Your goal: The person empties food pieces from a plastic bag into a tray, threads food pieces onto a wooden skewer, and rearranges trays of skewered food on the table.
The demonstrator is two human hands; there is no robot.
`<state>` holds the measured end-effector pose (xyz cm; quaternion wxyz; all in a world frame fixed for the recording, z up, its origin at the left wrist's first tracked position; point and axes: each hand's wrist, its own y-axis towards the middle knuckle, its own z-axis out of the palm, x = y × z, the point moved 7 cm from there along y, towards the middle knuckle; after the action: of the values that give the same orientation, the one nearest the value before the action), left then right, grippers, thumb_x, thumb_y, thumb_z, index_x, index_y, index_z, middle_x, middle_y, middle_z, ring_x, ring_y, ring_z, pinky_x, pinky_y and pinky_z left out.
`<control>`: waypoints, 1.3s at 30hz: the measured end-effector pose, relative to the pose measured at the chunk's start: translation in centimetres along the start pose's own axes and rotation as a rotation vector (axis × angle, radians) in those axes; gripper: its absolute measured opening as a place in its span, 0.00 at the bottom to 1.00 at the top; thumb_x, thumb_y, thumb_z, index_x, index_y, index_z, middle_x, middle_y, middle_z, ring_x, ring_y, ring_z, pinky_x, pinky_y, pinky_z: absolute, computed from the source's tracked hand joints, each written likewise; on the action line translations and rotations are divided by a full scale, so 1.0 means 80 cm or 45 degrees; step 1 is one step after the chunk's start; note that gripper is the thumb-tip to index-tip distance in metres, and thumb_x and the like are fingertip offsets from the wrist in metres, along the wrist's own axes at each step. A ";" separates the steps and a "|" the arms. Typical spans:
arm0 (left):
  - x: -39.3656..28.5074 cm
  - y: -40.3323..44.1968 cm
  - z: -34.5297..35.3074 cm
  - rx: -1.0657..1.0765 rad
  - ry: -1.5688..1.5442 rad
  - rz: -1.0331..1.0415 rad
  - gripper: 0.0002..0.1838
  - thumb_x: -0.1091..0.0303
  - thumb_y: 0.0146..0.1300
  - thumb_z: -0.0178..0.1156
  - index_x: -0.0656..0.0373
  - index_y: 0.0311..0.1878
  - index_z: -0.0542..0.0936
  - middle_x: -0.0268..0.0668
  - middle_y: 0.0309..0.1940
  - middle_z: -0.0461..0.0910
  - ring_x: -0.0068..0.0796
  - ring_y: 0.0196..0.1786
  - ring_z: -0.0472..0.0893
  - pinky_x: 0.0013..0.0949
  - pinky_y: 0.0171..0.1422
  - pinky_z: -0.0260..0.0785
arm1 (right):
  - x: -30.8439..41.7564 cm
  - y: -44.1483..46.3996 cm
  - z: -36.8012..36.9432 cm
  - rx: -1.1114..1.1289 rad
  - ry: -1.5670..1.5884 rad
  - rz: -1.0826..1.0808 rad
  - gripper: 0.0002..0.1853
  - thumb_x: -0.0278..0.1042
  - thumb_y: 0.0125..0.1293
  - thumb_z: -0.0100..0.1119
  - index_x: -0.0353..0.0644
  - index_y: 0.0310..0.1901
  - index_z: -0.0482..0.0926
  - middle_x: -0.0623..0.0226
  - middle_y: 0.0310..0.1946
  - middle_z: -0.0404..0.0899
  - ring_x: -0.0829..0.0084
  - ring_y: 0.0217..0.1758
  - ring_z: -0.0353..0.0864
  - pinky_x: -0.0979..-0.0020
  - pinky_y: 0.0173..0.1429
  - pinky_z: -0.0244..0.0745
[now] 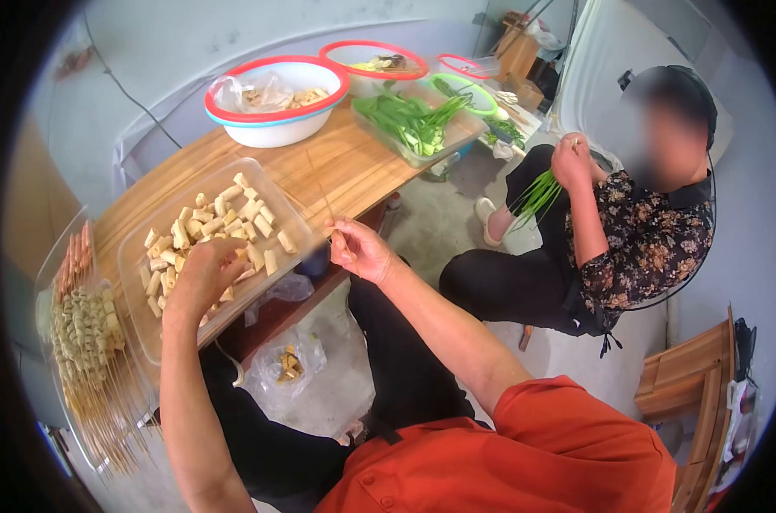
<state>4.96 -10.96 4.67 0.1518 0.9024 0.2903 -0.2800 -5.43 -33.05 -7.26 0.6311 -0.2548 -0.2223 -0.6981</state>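
A clear plastic tray (135,318) on the wooden table holds many short, pale tan cylindrical food pieces (206,224). My left hand (201,275) reaches over the tray, its fingers spread and bent down among the pieces; the fingertips are partly hard to make out. Just off the tray's right edge, my right hand (360,250) pinches a thin wooden skewer (321,188) that points up and away from me. No food shows on the visible length of that skewer.
Loaded skewers (88,338) lie in a clear tray at left. On the wooden table (191,164) stand a red-rimmed basin (277,130) and a tub of leafy greens (418,120). A co-worker (636,231) sits at right holding green stalks (537,195). A plastic bag (306,355) lies below.
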 end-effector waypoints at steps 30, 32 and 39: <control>0.128 0.011 -0.027 -0.262 0.216 -0.218 0.13 0.64 0.59 0.64 0.57 0.46 0.84 0.43 0.39 0.83 0.40 0.43 0.82 0.41 0.49 0.73 | -0.005 0.003 0.013 0.138 0.062 -0.013 0.10 0.33 0.71 0.52 0.41 0.48 0.78 0.69 0.20 0.78 0.78 0.15 0.66 0.76 0.25 0.61; 0.135 0.015 -0.026 -0.293 0.341 -0.275 0.15 0.57 0.59 0.65 0.58 0.44 0.84 0.44 0.40 0.84 0.43 0.47 0.82 0.43 0.52 0.72 | -0.005 0.000 0.007 0.094 0.081 -0.010 0.10 0.33 0.71 0.52 0.41 0.48 0.78 0.69 0.20 0.78 0.77 0.16 0.68 0.76 0.25 0.62; 0.144 0.004 -0.050 -0.321 -0.056 -0.399 0.12 0.58 0.59 0.65 0.57 0.37 0.84 0.40 0.35 0.84 0.32 0.41 0.84 0.36 0.45 0.73 | -0.002 -0.035 0.018 0.051 0.048 -0.074 0.11 0.35 0.74 0.49 0.40 0.50 0.76 0.71 0.18 0.71 0.77 0.16 0.64 0.75 0.25 0.62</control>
<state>14.58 -4.38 1.02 0.2246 0.8136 0.4567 -0.2813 -8.07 -31.70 -6.24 0.6197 -0.2224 -0.2317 -0.7161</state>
